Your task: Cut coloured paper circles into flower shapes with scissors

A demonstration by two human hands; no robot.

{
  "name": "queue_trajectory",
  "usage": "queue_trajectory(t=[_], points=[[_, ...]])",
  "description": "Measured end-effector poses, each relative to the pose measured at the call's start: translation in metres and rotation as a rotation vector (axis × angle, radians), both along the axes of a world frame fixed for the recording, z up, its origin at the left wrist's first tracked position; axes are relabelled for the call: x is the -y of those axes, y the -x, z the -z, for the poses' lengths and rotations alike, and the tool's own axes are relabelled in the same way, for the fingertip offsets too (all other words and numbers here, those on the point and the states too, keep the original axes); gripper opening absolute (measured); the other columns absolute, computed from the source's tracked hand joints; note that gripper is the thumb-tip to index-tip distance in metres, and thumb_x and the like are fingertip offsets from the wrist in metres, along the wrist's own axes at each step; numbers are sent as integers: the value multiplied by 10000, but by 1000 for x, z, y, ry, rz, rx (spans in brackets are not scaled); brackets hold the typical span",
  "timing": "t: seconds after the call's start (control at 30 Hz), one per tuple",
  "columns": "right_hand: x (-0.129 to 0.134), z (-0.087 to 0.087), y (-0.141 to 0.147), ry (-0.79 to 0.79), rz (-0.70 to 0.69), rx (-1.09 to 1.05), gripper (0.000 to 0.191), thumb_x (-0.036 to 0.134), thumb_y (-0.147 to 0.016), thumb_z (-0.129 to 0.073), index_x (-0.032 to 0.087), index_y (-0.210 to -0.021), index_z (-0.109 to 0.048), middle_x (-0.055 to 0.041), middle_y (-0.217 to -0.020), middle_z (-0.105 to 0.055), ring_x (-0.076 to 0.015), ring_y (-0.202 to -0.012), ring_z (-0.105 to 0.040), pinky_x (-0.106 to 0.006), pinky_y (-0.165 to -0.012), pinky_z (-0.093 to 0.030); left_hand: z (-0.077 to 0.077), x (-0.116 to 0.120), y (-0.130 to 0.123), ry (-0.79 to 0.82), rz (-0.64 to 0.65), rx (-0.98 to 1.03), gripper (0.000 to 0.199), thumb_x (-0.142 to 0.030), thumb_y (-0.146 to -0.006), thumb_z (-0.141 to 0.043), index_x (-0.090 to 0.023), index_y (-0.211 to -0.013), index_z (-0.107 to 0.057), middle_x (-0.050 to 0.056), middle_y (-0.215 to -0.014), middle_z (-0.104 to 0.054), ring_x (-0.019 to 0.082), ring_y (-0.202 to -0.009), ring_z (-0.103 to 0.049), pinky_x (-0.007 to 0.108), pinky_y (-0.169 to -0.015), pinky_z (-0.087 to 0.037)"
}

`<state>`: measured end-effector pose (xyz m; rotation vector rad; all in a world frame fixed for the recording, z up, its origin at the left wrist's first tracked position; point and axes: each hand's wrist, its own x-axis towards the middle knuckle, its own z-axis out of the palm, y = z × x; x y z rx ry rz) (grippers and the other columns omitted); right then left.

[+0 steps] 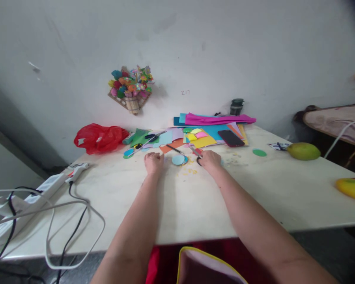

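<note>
My right hand (211, 160) is closed round a small pair of scissors (199, 160); a dark handle loop shows beside the fingers and the blades point away to the left. On the tabletop my left hand (154, 162) rests with its fingers curled in, and whatever may be inside them is hidden. Between the hands lie light-blue paper circles (178, 159), overlapping each other. Yellow paper scraps (191, 171) are scattered just in front of them. Beyond the circles is a dark pen (174, 149).
Coloured paper sheets (162, 138) and a phone (231, 138) lie at the back. A second pair of scissors (155, 136) is left of them, near a red plastic bag (99, 138). Mangoes (303, 151) sit right. A power strip (35, 199) with cables lines the left edge.
</note>
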<state>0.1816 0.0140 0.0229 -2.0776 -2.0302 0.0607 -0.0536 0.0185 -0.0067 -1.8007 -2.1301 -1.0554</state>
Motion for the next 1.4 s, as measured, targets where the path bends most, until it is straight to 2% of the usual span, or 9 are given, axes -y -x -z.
queue_trajectory(t=[0.17,0.4,0.6,0.7,0.8,0.9,1.0,1.27,1.4], points=[[1,0,1,-10,-3,-15,278,307,-778,-533,179,-975,-681,-148,-993,-664,-259,-953,-622,-324,-737,-455,2,1,1,-11,-43,41,218,-311,-776,-505,-219,-813,-699,54,-965,-681,203,-1057,-536,288,-968,-362],[-3,7,-2,-2,-2,-69,269,365,-717,-586,204,-896,-706,-126,-1016,-650,-248,-939,-616,-305,-702,-465,3,-1,2,22,-99,151,307,-299,-785,-492,-188,-1021,-654,91,-1005,-653,219,-1151,-468,310,-981,-355],[-4,9,-4,40,-40,-121,230,262,-693,-585,236,-883,-712,-87,-995,-654,-221,-892,-623,-275,-663,-451,4,-10,8,102,-178,242,375,-343,-784,-498,-161,-1102,-577,113,-1265,-526,235,-1269,-366,339,-1017,-318],[0,6,-3,-29,-23,-112,288,258,-730,-551,233,-983,-685,-106,-1080,-616,-239,-937,-603,-301,-690,-447,1,-12,14,119,-241,301,404,-342,-790,-476,-130,-1124,-556,145,-1303,-483,238,-1265,-379,336,-1012,-321],[6,5,2,-188,-50,-104,303,247,-777,-496,233,-1036,-654,-94,-1111,-600,-232,-1005,-557,-301,-731,-439,-3,-12,26,132,-279,300,393,-317,-771,-482,-153,-1119,-566,134,-1206,-560,267,-1185,-454,369,-970,-360],[14,8,15,-307,-164,-96,305,226,-796,-477,214,-1053,-640,-87,-1099,-604,-220,-1042,-516,-290,-780,-422,-6,-10,42,185,-369,261,328,-301,-734,-513,-207,-1030,-618,124,-1143,-598,320,-1151,-463,440,-915,-383],[25,14,34,-352,-378,-65,325,274,-831,-453,182,-1092,-623,-98,-1082,-607,-243,-1083,-472,-323,-834,-395,-7,-7,59,197,-439,236,330,-285,-715,-517,-216,-1020,-623,131,-1148,-592,328,-1145,-456,465,-899,-372],[59,25,81,-293,-812,14,307,385,-832,-510,163,-1014,-620,-103,-1045,-595,-245,-977,-465,-375,-855,-343,-11,-3,107,260,-609,288,385,-310,-726,-481,-201,-1065,-627,160,-1160,-585,334,-1170,-407,478,-916,-321],[62,27,92,-274,-931,14,273,376,-859,-484,164,-971,-613,-99,-1037,-581,-224,-970,-450,-364,-851,-329,-10,-10,130,274,-649,295,379,-360,-739,-472,-178,-1022,-646,195,-1173,-560,362,-1188,-375,517,-938,-286]])
